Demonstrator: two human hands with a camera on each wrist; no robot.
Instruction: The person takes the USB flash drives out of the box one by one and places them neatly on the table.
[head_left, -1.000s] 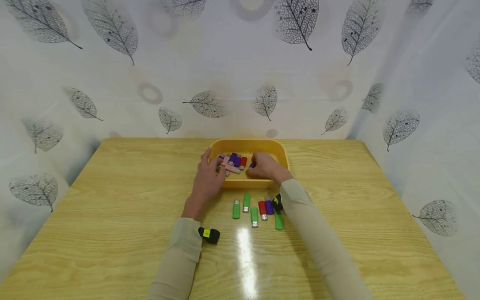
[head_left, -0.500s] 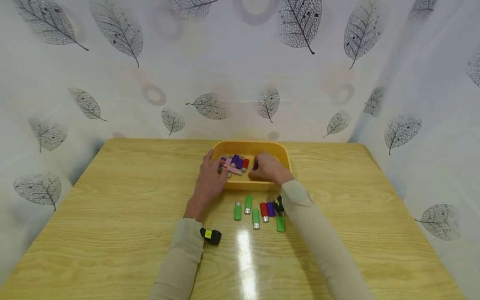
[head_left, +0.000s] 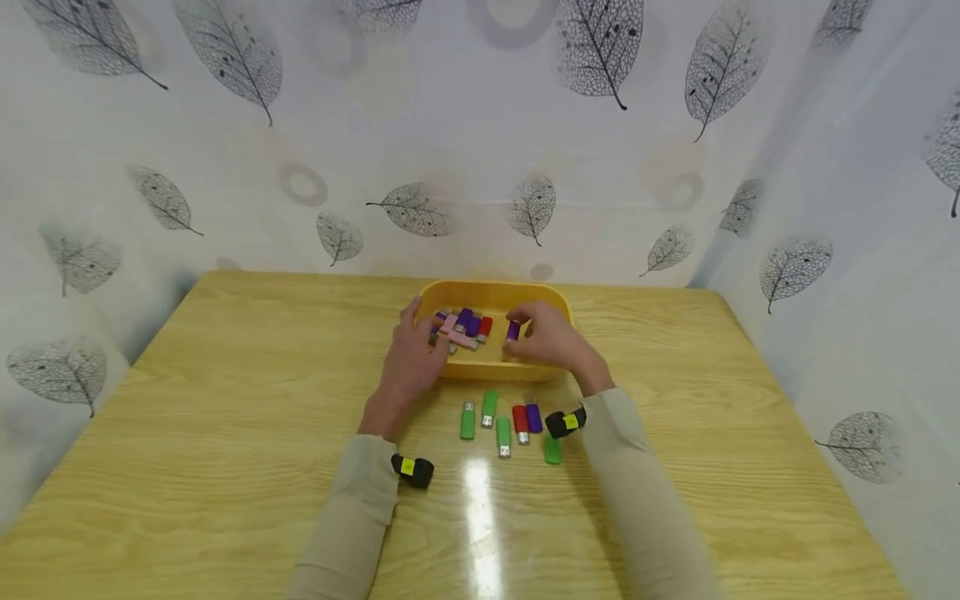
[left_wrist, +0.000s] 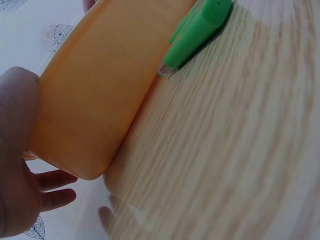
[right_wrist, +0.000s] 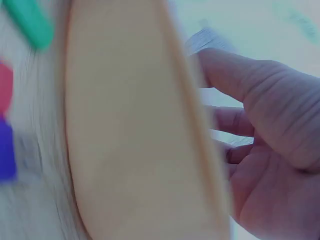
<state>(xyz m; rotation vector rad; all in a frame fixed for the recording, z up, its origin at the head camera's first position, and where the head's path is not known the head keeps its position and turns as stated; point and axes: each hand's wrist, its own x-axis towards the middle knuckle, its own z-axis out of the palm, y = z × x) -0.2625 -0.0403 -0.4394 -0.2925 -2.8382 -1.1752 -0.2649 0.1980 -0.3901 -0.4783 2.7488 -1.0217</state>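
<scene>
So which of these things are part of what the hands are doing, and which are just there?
Part of the work, it seems:
purple stick, at the right hand
tray, at the left hand
other sticks inside it
sticks in front, probably

Just there:
table
leaf-print backdrop
black wristbands

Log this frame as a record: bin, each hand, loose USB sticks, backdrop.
bin: yellow bin on wood-grain table
left hand: grips bin's left end
right hand: fingers inside bin, around a purple USB stick; contact unclear
bin's left side: cluster of purple, pink and red USB sticks, count unclear
table, near side of bin: four green sticks, one red stick, one violet stick visible
backdrop: leaf-print sheet
</scene>
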